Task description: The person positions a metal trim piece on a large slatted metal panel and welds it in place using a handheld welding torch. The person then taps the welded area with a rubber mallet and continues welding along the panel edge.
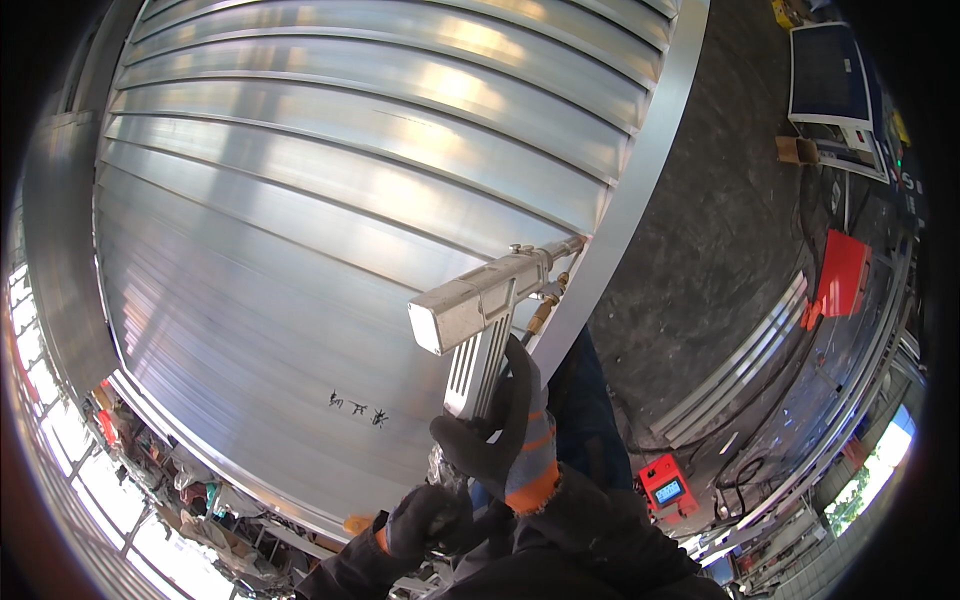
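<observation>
With the right hand (490, 445), gloved in dark fabric with a grey and orange cuff (532, 480), gripping the ribbed handle (475, 370) of a gun-shaped metal tool (490, 290). With the left hand (430, 520), also gloved, curling lower down, beyond the near edge of a slatted metal panel (280, 300); not showing clearly whether gripping anything, so remaining impossible to tell.

Holding the tool over the right edge of the surface, toward the near right corner, and pointing the nozzle (572, 246) at the inner side of the border strip (640, 190), beside the slat ends. Touching or only just clearing: not being distinguishable from this view.

Judging progress by present condition: showing slats (400, 110) seated in rows as far as the right border; not revealing which ends are finished; probably leaving at least the spot at the nozzle in hand.

Reflecting light in soft bright patches from long, smooth, silvery slats. Carrying black handwritten marks (357, 407) on the flatter stretch toward the near edge. Displaying on the tool a boxy, pale housing, a grooved grip and a brass-coloured fitting (541, 318) below the nozzle. Beyond the right edge, noting straight pale metal strips (735, 360) lying side by side on the dark, scuffed floor (710, 230), plus a red box (667, 490) with a small screen.
</observation>
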`<state>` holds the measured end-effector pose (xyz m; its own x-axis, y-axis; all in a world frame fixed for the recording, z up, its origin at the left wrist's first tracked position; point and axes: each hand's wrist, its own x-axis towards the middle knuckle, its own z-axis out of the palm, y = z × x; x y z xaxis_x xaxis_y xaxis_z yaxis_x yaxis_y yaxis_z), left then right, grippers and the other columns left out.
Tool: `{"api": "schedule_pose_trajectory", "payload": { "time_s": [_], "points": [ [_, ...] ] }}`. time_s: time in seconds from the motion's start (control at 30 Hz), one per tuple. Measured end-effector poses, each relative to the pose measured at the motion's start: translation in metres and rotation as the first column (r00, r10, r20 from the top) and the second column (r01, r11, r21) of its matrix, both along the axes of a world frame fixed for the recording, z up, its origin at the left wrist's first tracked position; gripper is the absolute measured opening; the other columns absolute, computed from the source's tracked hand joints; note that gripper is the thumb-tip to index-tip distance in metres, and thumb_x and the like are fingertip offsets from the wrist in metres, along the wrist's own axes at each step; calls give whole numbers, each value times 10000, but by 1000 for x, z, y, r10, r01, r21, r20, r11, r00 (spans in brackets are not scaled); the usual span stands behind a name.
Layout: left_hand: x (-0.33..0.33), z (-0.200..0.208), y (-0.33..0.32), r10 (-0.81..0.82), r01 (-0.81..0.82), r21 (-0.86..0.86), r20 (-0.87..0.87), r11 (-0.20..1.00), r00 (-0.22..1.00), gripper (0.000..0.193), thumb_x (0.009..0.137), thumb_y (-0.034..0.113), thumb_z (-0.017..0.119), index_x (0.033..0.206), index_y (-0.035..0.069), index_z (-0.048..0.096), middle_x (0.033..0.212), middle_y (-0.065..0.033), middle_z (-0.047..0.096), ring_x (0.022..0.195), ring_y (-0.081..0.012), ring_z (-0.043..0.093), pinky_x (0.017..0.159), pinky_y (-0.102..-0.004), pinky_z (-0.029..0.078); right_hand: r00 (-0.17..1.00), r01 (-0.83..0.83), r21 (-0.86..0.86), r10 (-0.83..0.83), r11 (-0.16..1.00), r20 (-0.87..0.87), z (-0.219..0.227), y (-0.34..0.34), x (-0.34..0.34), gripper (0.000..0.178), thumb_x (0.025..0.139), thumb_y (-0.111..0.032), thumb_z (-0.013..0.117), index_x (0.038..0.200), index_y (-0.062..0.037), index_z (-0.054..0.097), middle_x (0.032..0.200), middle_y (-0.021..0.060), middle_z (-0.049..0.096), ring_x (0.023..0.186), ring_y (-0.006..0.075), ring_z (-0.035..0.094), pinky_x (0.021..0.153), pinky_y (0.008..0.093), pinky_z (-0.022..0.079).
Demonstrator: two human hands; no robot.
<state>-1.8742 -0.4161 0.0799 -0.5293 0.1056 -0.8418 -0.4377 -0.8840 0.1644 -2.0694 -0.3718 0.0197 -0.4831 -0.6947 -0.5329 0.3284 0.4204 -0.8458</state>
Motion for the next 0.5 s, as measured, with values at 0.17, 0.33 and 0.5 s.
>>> {"api": "schedule_pose_trajectory", "payload": {
  "time_s": [0.17, 0.33, 0.5],
  "points": [
    [-5, -2, 0, 92, -90, 92, -10, 992, 996, 600, 1105, 471, 315, 742, 41, 522, 661, -38, 494, 595, -146, 463, 594, -296, 375, 974, -19, 8, 20, 1000, -226, -9, -5, 1, 980, 792, -231, 819, 1537, 53, 248, 1210, 220, 574, 1019, 288, 638, 828, 430, 562],
    [-18, -2, -8, 75, -73, 127, -10, 989, 997, 600, 1103, 463, 311, 707, 54, 501, 622, -26, 459, 575, -136, 450, 580, -290, 368, 988, 3, 39, 3, 999, -157, -11, -7, 1, 970, 796, -215, 821, 1527, 62, 247, 1199, 219, 572, 1016, 286, 623, 854, 430, 557],
    [-24, -5, -13, 38, -37, 132, -5, 991, 999, 569, 1095, 408, 329, 691, 49, 507, 599, -31, 465, 546, -134, 446, 563, -284, 361, 986, 4, 24, 0, 1000, -168, -13, -8, -1, 953, 802, -201, 809, 1524, 62, 245, 1171, 204, 573, 991, 274, 623, 824, 422, 560]
  ]
}}
